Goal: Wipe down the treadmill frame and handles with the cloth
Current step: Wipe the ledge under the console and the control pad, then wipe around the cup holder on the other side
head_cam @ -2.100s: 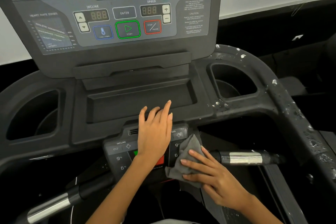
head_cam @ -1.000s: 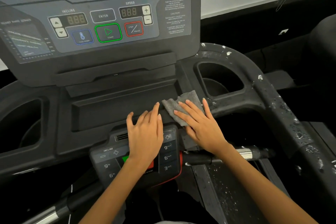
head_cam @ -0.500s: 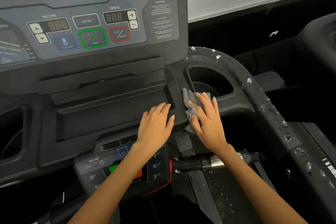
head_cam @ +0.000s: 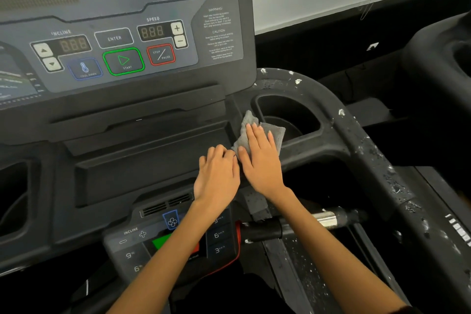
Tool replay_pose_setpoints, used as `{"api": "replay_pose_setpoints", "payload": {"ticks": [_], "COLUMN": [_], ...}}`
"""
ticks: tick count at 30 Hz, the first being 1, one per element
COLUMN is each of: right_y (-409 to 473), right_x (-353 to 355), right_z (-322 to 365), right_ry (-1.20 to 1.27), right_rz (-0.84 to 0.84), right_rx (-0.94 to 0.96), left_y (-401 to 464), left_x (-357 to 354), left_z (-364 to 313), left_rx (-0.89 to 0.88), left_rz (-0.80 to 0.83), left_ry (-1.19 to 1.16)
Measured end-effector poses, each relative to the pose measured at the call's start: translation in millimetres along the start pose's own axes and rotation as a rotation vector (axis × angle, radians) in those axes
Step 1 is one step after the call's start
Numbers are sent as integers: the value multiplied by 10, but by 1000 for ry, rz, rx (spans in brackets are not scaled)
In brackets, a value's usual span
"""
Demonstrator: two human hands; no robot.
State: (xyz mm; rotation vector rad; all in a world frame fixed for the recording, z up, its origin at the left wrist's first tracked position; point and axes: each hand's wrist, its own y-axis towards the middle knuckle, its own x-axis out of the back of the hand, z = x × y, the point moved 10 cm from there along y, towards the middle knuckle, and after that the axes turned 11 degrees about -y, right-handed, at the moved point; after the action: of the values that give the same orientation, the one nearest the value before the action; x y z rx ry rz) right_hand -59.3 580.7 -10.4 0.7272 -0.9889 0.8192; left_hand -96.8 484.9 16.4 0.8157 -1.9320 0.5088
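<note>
A grey cloth (head_cam: 276, 132) lies on the black treadmill frame (head_cam: 305, 150) just left of the right cup holder (head_cam: 288, 115). My right hand (head_cam: 262, 160) presses flat on the cloth with fingers spread. My left hand (head_cam: 216, 176) rests beside it on the frame's ledge, fingers curled at the tray edge and touching the cloth's lower left corner. The right handle (head_cam: 331, 219), black with a chrome band, runs below my right forearm. The right side rail (head_cam: 377, 160) is speckled with white flecks.
The console panel (head_cam: 122, 41) with start, stop, incline and speed buttons rises behind the hands. A lower keypad (head_cam: 132, 245) sits under my left forearm. A shallow tray (head_cam: 153, 160) lies left of the hands. Another black machine (head_cam: 441, 64) stands at the right.
My right hand has slid the cloth from the ledge by the keypad up and right to the rim beside the cup holder. My left hand followed right along the ledge and now touches the cloth.
</note>
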Motion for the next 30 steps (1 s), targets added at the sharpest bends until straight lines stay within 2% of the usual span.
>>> {"api": "replay_pose_setpoints", "payload": {"ticks": [10, 16, 22, 26, 30], "right_y": [-349, -430, -197, -43, -231], "right_x": [203, 362, 268, 138, 132], "right_z": [-224, -476, -274, -120, -127], "right_ry": [63, -19, 126, 88, 109], "right_rz": [-17, -101, -77, -67, -120], "right_rx": [139, 205, 59, -51, -39], "left_y": [-39, -48, -52, -54, -67], "left_x": [14, 14, 19, 19, 14], "left_z": [-31, -55, -89, -92, -81], "left_rx": [-49, -68, -78, -82, -78], "left_rz": [-8, -2, -4, 3, 10], "left_ry": [31, 63, 92, 106, 101]}}
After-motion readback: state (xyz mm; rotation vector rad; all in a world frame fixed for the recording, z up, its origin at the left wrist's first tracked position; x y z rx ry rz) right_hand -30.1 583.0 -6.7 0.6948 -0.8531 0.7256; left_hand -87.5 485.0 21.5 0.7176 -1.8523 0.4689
